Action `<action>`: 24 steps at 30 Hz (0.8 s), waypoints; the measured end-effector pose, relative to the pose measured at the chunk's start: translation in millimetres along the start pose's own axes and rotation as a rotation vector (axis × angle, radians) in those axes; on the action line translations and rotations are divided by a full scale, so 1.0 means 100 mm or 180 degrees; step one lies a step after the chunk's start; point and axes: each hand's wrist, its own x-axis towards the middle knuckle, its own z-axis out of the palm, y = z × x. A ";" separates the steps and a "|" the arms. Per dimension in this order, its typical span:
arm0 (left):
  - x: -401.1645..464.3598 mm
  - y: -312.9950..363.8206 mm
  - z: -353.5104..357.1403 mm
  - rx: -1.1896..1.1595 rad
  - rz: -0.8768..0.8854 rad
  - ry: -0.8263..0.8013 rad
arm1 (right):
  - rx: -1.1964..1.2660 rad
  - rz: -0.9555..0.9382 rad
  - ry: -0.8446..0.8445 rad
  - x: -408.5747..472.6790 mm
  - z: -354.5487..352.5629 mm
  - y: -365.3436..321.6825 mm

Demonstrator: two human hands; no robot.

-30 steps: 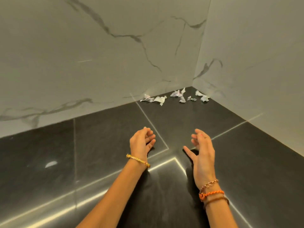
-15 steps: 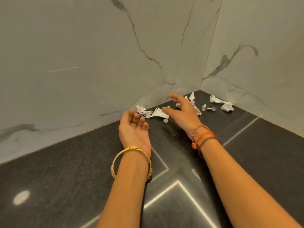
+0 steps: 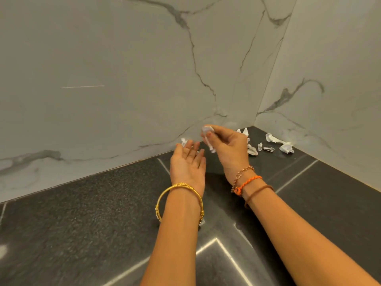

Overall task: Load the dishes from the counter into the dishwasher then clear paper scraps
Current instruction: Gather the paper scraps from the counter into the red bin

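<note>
A: What do I have on the left?

B: My left hand is palm up, fingers relaxed, holding nothing, above the dark counter. One scrap lies just past its fingertips, by the wall.

A: And the right?

B: My right hand is raised just beside the left, pinching a white scrap of paper in its fingertips. More scraps lie in the corner to its right, apart from it.
</note>
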 end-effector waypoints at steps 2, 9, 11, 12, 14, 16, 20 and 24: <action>-0.03 0.03 -0.03 -0.0217 -0.0173 -0.0183 | -0.0228 0.0000 -0.0610 -0.07 0.08 -0.07; -0.01 0.16 -0.07 -0.0974 -0.0012 -0.0078 | -0.0699 -0.0275 -0.0319 0.06 0.06 0.05; -0.01 0.17 -0.07 -0.0971 0.0015 -0.0045 | -0.1525 -0.0501 -0.0628 0.15 0.06 0.12; -0.01 0.18 -0.06 -0.0912 0.0056 -0.0014 | -0.1923 -0.0640 -0.0806 0.19 0.08 0.15; 0.00 0.19 -0.05 -0.0756 0.0202 0.0086 | -0.2470 -0.0843 -0.1158 0.25 0.11 0.22; 0.01 0.21 -0.05 -0.0656 0.0351 0.0158 | -0.2842 -0.0864 -0.1448 0.28 0.11 0.25; 0.02 0.21 -0.05 -0.0633 0.0413 0.0231 | -0.3325 -0.0825 -0.1315 0.25 0.12 0.25; 0.00 0.18 -0.06 -0.0690 0.0218 0.0032 | -0.1387 -0.0288 -0.0099 0.22 0.09 0.20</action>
